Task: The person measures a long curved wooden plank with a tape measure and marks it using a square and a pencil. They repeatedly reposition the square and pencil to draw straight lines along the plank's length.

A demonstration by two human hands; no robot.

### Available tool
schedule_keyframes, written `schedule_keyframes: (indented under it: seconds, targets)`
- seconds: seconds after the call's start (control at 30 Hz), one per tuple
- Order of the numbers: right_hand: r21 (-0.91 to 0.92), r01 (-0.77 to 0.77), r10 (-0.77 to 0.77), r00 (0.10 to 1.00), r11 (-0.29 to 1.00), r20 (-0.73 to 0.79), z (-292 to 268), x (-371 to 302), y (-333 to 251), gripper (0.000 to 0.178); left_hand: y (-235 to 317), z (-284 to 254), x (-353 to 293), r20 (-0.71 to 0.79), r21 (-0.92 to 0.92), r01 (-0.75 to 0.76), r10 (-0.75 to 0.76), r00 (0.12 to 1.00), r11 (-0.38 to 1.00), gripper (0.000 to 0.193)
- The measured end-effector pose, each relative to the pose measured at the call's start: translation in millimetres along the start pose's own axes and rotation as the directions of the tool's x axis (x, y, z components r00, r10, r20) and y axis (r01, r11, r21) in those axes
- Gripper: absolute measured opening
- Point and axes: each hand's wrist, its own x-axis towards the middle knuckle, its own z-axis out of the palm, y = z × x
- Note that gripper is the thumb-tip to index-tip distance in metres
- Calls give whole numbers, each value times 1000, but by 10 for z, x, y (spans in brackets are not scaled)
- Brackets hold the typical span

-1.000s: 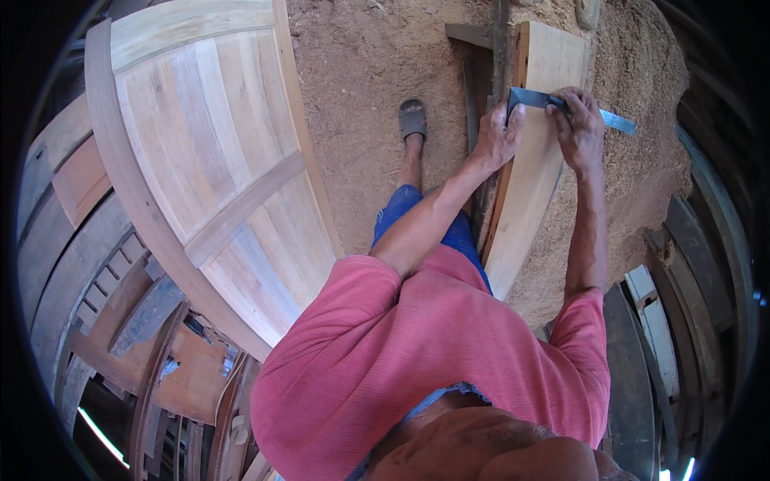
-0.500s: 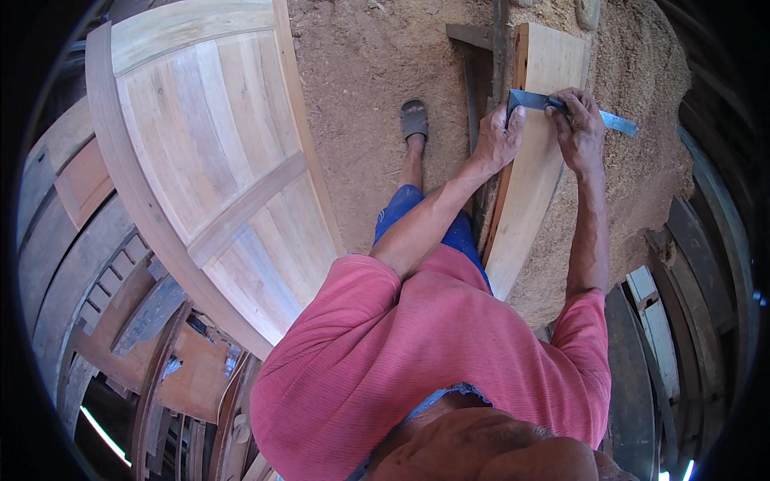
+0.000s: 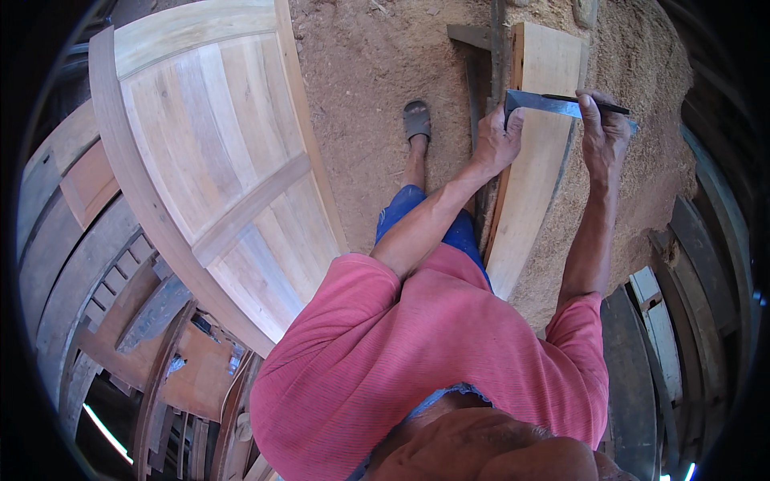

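A pale wooden plank [image 3: 531, 180] lies lengthwise in front of me, with a metal try square [image 3: 539, 102] set across it. My left hand [image 3: 499, 144] is closed on the square's dark stock, at the plank's left edge. The blade reaches over the plank and past its right edge. Pinched in my right hand [image 3: 605, 140] is a slim dark pencil [image 3: 611, 107], lying roughly along the blade near its far end. That hand is beyond the plank's right edge, its fingers partly covering the blade, and I cannot tell whether its tip touches the wood.
A large panelled wooden door [image 3: 233, 120] lies on my left. Sawdust [image 3: 642, 88] covers the ground right of the plank. My sandalled foot [image 3: 416, 120] stands between door and plank. Stacked boards [image 3: 630, 361] line the right side, and more timber [image 3: 104, 264] crowds the left.
My right hand has shifted right, from over the plank to past its edge, and the pencil now shows along the blade. My left hand and the square have barely moved.
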Motion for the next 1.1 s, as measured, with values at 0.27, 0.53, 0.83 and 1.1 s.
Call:
schedule_keyframes:
  seconds: [0.27, 0.53, 0.83, 1.1]
  targets:
    - [160, -38, 8, 982, 986, 189, 213, 89, 132, 29, 8, 24, 7, -37, 1, -37, 37, 999, 999, 35]
    - [40, -3, -4, 988, 999, 156, -17, 137, 109, 24, 22, -1, 2, -20, 7, -9, 9, 1000, 1000, 41]
    - [-187, 70, -56, 995, 980, 83, 16, 129, -25, 33, 18, -14, 8, 1, 56, -20, 20, 1000, 998, 44]
    - [-223, 112, -50, 963, 969, 265, 0, 54, -116, 23, -18, -20, -38, 4, -5, -43, 43, 999, 999, 40]
